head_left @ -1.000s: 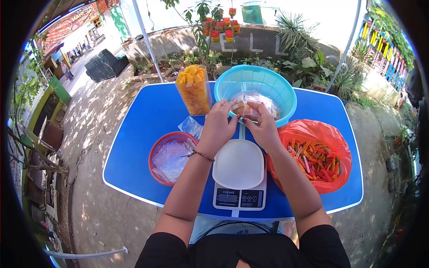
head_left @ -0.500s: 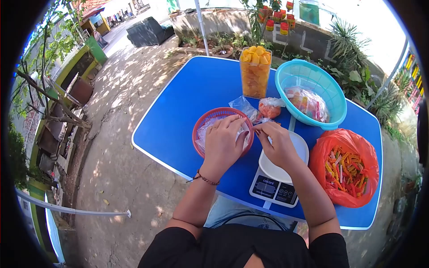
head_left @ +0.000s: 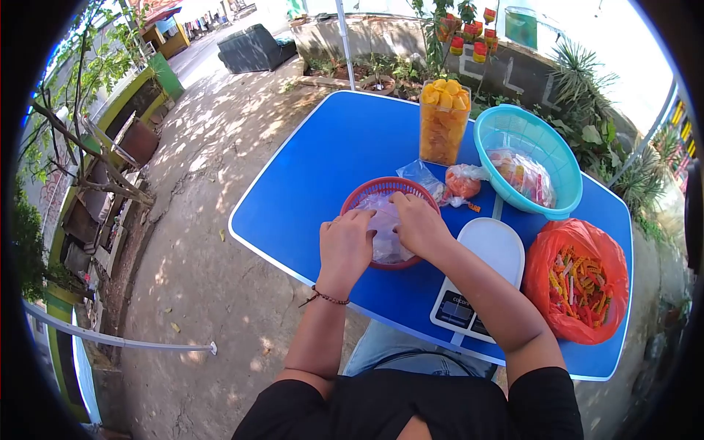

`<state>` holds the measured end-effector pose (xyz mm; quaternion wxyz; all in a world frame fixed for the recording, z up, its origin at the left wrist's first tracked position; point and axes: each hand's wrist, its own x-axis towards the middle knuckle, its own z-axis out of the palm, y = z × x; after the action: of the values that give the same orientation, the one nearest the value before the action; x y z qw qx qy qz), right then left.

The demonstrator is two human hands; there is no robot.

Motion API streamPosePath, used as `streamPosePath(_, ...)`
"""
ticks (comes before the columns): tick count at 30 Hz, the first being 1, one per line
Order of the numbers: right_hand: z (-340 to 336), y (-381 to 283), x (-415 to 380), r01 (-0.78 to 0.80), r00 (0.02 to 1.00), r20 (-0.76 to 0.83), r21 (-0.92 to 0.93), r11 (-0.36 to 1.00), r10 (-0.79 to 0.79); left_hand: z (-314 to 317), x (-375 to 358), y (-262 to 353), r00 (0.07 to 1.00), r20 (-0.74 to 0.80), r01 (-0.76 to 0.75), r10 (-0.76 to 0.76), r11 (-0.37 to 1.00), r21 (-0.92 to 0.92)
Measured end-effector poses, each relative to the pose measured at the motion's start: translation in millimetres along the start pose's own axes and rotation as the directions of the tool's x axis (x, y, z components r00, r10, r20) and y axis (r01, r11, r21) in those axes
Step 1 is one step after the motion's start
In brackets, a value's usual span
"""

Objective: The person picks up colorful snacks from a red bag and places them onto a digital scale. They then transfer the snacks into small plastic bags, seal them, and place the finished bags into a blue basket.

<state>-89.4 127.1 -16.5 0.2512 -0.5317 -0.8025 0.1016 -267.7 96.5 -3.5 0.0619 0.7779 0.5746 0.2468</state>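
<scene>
A small red basket (head_left: 350, 196) holds a pile of clear plastic bags (head_left: 389, 248). Over its left side is my left hand (head_left: 346, 242), fingers bent and closed on thin clear plastic. My right hand (head_left: 418, 226) reaches in from the right, its fingertips pinched on the same film; the plastic spans between the two hands. Exactly where the fingertips grip is partly hidden. Beside my right forearm lies a white kitchen scale (head_left: 490, 248), its display partly covered by the arm.
An orange plastic bag (head_left: 544, 282) of colourful twisted snacks stands at the right. Behind are a turquoise basket (head_left: 490, 180) with packed bags, a clear container of yellow chips (head_left: 442, 128) and a small knotted bag (head_left: 462, 183). All stand on the blue table (head_left: 293, 198).
My right hand has moved left from beside the basket to over it. My left hand has drawn back to the basket's near left side, leaving the plastic more visible. The view has shifted slightly.
</scene>
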Motion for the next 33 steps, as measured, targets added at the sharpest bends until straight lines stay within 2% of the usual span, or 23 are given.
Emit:
streamPosePath(2, -10, -5, 1, -0.061, 0.997, -0.035, 0.06, 0.996, 0.064, -1, 3, 5, 1.0, -0.012, 0.011, -0.012, 1.0, -0.017)
streamPosePath(5, -27, -1, -4, 0.072, 0.991, -0.121, 0.156, 0.985, -0.053, -3, 9, 18, 0.977, -0.2, -0.087, 0.074, 0.995, -0.055)
streamPosePath(8, -59, -6, -17, 0.18, 0.968, -0.21, 0.19, 0.965, -0.139, 0, 18, 27, 0.957, -0.271, -0.225, 0.101, 0.848, -0.479)
streamPosePath(11, -90, -8, -39, 0.127, 0.964, -0.265, 0.387, 0.913, -0.022, 1, 20, 38, 0.978, -0.146, -0.211, 0.152, 0.678, -0.704)
streamPosePath(14, -115, 1, -67, 0.061, 0.936, -0.337, 0.432, 0.9, 0.099, 1, 22, 69, 0.991, -0.08, -0.131, 0.111, 0.611, -0.781)
streamPosePath(17, -122, 24, -100, 0.042, 0.928, -0.341, 0.492, 0.87, 0.149, 2, 22, 104, 0.969, -0.014, -0.157, 0.246, 0.574, -0.804)
streamPosePath(20, -138, 38, -139, -0.013, 0.908, -0.341, 0.556, 0.831, 0.242, 37, 18, 140, 0.962, 0.123, 0.056, 0.246, 0.262, -0.963)
streamPosePath(21, -144, 42, -153, -0.043, 0.898, -0.339, 0.568, 0.822, 0.281, 46, 15, 153, 0.957, 0.09, 0.02, 0.276, 0.248, -0.968)
streamPosePath(23, -161, 51, -179, -0.08, 0.874, -0.352, 0.578, 0.812, 0.336, 59, 8, 181, 0.94, 0.071, -0.038, 0.333, 0.309, -0.95)
streamPosePath(26, -185, 88, -220, -0.156, 0.819, -0.419, 0.496, 0.854, 0.393, 71, -2, 220, 0.917, 0.033, -0.129, 0.397, 0.375, -0.918)
streamPosePath(27, -190, 99, -234, -0.164, 0.776, -0.427, 0.574, 0.802, 0.464, 68, -6, 234, 0.902, 0.027, -0.165, 0.431, 0.402, -0.901)
streamPosePath(28, -195, 108, -246, -0.226, 0.743, -0.439, 0.547, 0.806, 0.506, 68, -10, 245, 0.887, 0.022, -0.201, 0.461, 0.428, -0.881)
streamPosePath(29, -199, 116, -257, -0.286, 0.708, -0.452, 0.519, 0.805, 0.543, 79, -14, 253, 0.849, -0.087, -0.366, 0.521, 0.463, -0.807)
streamPosePath(31, -207, 120, -268, -0.403, 0.661, -0.453, 0.457, 0.793, 0.598, 95, -24, 265, 0.76, -0.158, -0.521, 0.63, 0.445, -0.729)
streamPosePath(32, -207, 122, -271, -0.427, 0.68, -0.455, 0.39, 0.816, 0.574, 100, -29, 271, 0.708, -0.189, -0.593, 0.681, 0.428, -0.682)
streamPosePath(33, -205, 126, -275, -0.448, 0.7, -0.456, 0.321, 0.835, 0.551, 104, -35, 276, 0.682, -0.158, -0.599, 0.714, 0.421, -0.681)
